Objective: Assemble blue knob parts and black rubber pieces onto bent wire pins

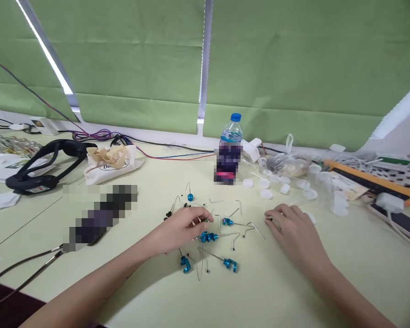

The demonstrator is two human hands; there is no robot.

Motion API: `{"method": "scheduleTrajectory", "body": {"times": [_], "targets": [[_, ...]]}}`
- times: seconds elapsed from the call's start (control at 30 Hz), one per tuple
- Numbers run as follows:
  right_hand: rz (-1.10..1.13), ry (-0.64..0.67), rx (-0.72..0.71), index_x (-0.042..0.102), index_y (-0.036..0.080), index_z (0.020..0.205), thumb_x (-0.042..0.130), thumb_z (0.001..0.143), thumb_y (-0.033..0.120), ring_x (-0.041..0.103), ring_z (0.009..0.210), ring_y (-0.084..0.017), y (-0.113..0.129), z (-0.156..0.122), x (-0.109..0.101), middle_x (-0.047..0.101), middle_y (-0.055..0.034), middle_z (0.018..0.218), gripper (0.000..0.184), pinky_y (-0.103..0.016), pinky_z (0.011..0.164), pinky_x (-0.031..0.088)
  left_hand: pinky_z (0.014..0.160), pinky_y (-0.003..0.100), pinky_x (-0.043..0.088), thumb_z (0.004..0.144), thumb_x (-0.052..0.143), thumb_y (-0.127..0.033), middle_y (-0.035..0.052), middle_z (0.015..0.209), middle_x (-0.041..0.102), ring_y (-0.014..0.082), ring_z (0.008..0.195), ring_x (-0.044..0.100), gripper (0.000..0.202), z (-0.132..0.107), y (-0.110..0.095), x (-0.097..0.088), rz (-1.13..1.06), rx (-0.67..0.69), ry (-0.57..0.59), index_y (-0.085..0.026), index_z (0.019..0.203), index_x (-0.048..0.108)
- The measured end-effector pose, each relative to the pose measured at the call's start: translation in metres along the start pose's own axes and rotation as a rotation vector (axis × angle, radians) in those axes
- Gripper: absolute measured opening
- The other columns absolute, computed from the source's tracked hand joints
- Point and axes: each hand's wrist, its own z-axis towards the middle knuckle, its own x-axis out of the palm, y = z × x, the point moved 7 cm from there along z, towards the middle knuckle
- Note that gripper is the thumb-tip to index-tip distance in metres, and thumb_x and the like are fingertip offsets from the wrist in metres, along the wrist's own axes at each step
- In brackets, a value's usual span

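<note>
My left hand hovers low over the scattered parts in the middle of the table, fingers curled toward the thumb. A thin wire with a green bit shows at its fingertips; how it is held is unclear. To the right, my right hand rests near the tabletop, pinching a small black piece between thumb and forefinger. Around the left hand lie shiny blue metal parts with thin rods, among them a hooked blue part, another hooked part and a round one. Several bent metal wires lie between the hands.
A water bottle stands behind the parts. Clear plastic cups and lids spread at back right, near an orange-edged item. To the left are a cloth pouch, a black headset-like frame and a blurred dark object with cables.
</note>
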Motion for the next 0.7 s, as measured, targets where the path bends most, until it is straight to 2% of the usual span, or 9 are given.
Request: {"method": "scheduleTrajectory", "body": {"times": [0.1, 0.17, 0.3, 0.4, 0.53, 0.6, 0.7], "targets": [[-0.020, -0.100, -0.117, 0.065, 0.018, 0.092, 0.040, 0.092, 0.027, 0.052, 0.088, -0.027, 0.025, -0.007, -0.010, 0.061, -0.0099, 0.094, 0.026, -0.040, 0.073, 0.038, 0.063, 0.025, 0.047, 0.082, 0.057, -0.032, 0.0012, 0.091, 0.060, 0.0101, 0.063, 0.053, 0.015, 0.002, -0.005, 0.005, -0.207, -0.001, -0.031, -0.018, 0.085, 0.059], [0.086, -0.085, -0.220, 0.063, 0.018, 0.094, 0.041, 0.093, 0.026, 0.053, 0.086, -0.024, 0.045, -0.013, -0.011, 0.061, -0.0091, 0.092, 0.024, -0.039, 0.074, 0.040, 0.060, 0.023, 0.045, 0.079, 0.061, -0.032, 0.0007, 0.087, 0.059, 0.0101, 0.064, 0.053, 0.016, 0.002, -0.008, 0.004, -0.242, 0.024, -0.072, -0.017, 0.077, 0.057], [0.277, 0.039, -0.338, 0.061, 0.020, 0.099, 0.042, 0.094, 0.024, 0.054, 0.086, -0.021, 0.074, -0.023, -0.002, 0.061, -0.0072, 0.093, 0.019, -0.037, 0.075, 0.043, 0.057, 0.023, 0.041, 0.078, 0.063, -0.035, -0.0009, 0.075, 0.060, 0.0121, 0.063, 0.051, 0.017, 0.002, -0.010, -0.004, -0.020, 0.054, -0.153, -0.018, 0.076, 0.058], [0.293, 0.096, -0.317, 0.059, 0.021, 0.101, 0.044, 0.094, 0.025, 0.055, 0.090, -0.022, 0.076, -0.026, 0.007, 0.060, -0.0069, 0.097, 0.017, -0.038, 0.077, 0.045, 0.057, 0.024, 0.038, 0.084, 0.054, -0.032, -0.0006, 0.074, 0.061, 0.0131, 0.060, 0.050, 0.013, 0.003, -0.008, -0.007, 0.235, 0.083, -0.176, -0.020, 0.081, 0.059], [0.313, 0.188, -0.247, 0.057, 0.022, 0.100, 0.042, 0.094, 0.024, 0.057, 0.089, -0.021, 0.068, -0.025, 0.018, 0.058, -0.0062, 0.097, 0.016, -0.038, 0.076, 0.047, 0.054, 0.026, 0.032, 0.090, 0.041, -0.025, 0.0019, 0.075, 0.059, 0.0158, 0.061, 0.051, 0.020, 0.006, -0.001, -0.005, 0.557, 0.110, -0.201, -0.020, 0.077, 0.056], [0.356, 0.232, -0.211, 0.056, 0.022, 0.098, 0.040, 0.095, 0.024, 0.058, 0.088, -0.020, 0.066, -0.025, 0.021, 0.057, -0.0055, 0.097, 0.017, -0.036, 0.075, 0.048, 0.053, 0.026, 0.030, 0.090, 0.040, -0.023, 0.0023, 0.074, 0.058, 0.0164, 0.061, 0.051, 0.019, 0.007, 0.002, -0.003, 0.628, 0.114, -0.204, -0.020, 0.076, 0.053], [0.451, 0.264, -0.190, 0.054, 0.024, 0.100, 0.036, 0.097, 0.024, 0.059, 0.088, -0.018, 0.067, -0.024, 0.022, 0.058, -0.0047, 0.099, 0.019, -0.034, 0.075, 0.049, 0.053, 0.026, 0.030, 0.088, 0.044, -0.021, 0.0017, 0.077, 0.058, 0.0150, 0.061, 0.050, 0.015, 0.008, 0.003, -0.001, 0.620, 0.113, -0.193, -0.019, 0.076, 0.051]]}}
